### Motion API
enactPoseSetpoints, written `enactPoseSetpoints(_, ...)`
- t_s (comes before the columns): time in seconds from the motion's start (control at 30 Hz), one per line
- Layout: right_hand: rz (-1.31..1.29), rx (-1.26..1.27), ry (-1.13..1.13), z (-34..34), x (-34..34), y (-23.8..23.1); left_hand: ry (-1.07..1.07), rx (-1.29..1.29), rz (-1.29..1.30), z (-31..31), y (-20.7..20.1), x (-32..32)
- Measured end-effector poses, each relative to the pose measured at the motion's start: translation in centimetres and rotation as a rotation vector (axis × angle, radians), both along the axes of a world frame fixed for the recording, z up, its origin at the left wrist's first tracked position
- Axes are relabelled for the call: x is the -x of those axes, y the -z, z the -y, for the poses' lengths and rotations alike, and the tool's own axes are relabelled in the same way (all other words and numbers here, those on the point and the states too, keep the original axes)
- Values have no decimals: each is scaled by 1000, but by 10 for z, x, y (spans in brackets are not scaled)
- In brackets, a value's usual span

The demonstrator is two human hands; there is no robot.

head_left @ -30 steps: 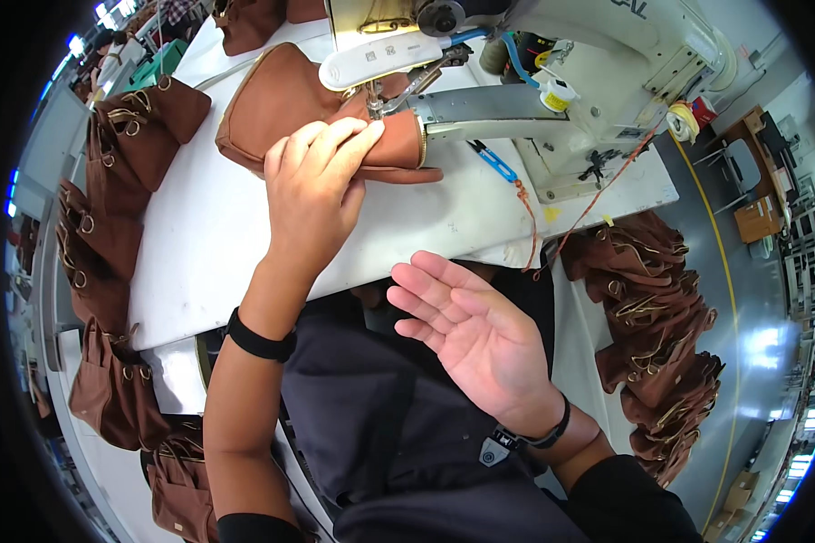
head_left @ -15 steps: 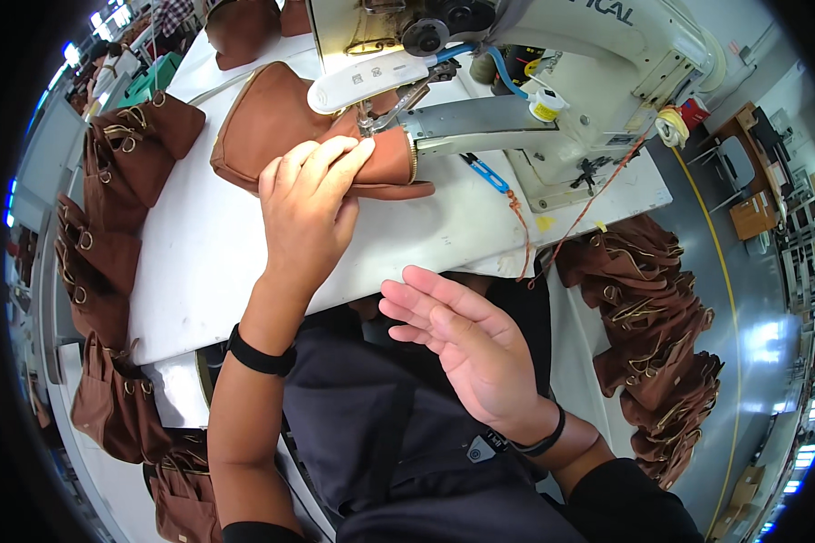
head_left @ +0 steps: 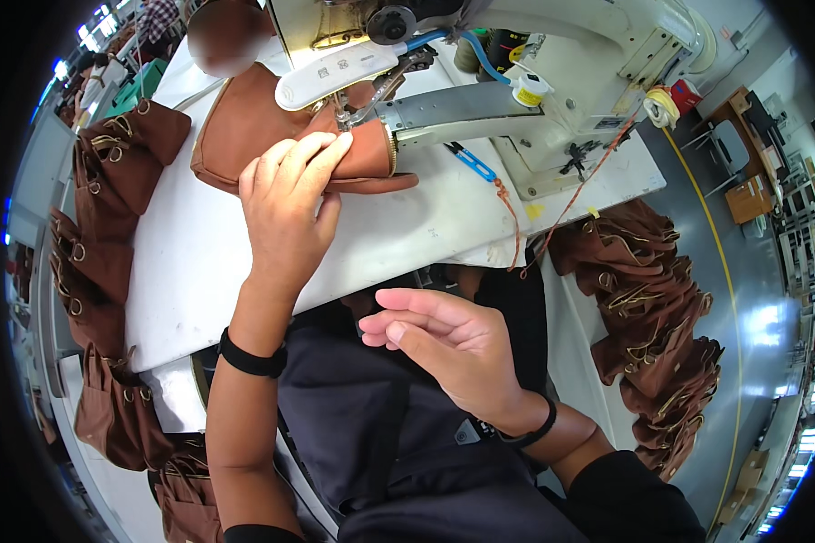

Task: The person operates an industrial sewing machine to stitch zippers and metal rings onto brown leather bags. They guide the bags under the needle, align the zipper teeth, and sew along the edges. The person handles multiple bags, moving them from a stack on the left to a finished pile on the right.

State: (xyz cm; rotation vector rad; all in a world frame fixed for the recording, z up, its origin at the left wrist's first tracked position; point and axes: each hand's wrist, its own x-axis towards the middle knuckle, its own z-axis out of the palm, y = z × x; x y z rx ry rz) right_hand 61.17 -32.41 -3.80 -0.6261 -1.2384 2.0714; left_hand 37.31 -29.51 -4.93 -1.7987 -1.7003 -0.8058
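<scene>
A brown bag (head_left: 244, 118) is fitted over the narrow arm of a sewing machine (head_left: 466, 113), beneath its presser foot (head_left: 343, 116). My left hand (head_left: 290, 199) is laid over the bag's near side, fingers curved onto it and fingertips close beside the foot. Its thumb stands apart from the fingers. A brown strap or flap (head_left: 371, 184) sticks out under the machine arm. My right hand (head_left: 448, 344) hovers in front of the table edge, palm turned inward. Its fingers are loosely extended, the thumb near them, and nothing shows in its grasp.
Brown bags with gold rings (head_left: 95, 262) line the table's left side. More brown pieces (head_left: 647, 326) hang in a heap at the right. A blue thread snipper (head_left: 471, 163) on an orange cord lies on the white table (head_left: 380, 244). A blurred round shape (head_left: 229, 36) stands at the back.
My right hand's fingers have drawn closer together, with the thumb nearer the fingertips. My left hand stays on the bag. The whole view has shifted slightly.
</scene>
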Motion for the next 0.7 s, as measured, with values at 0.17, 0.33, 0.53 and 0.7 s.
enactPoseSetpoints(0.17, 19, -53, -11, -2, -1, 4, 9, -11, -1, 0, -2, -1)
enactPoseSetpoints(0.33, 25, -90, -7, -3, -1, 8, 6, -4, 2, -1, 0, 0)
enactPoseSetpoints(0.53, 40, -277, 106, 1, -13, -6, 12, 0, 14, -2, -2, -2)
enactPoseSetpoints(0.7, -238, -1072, 722, 25, -84, -61, 2, 11, 17, -2, -2, -2)
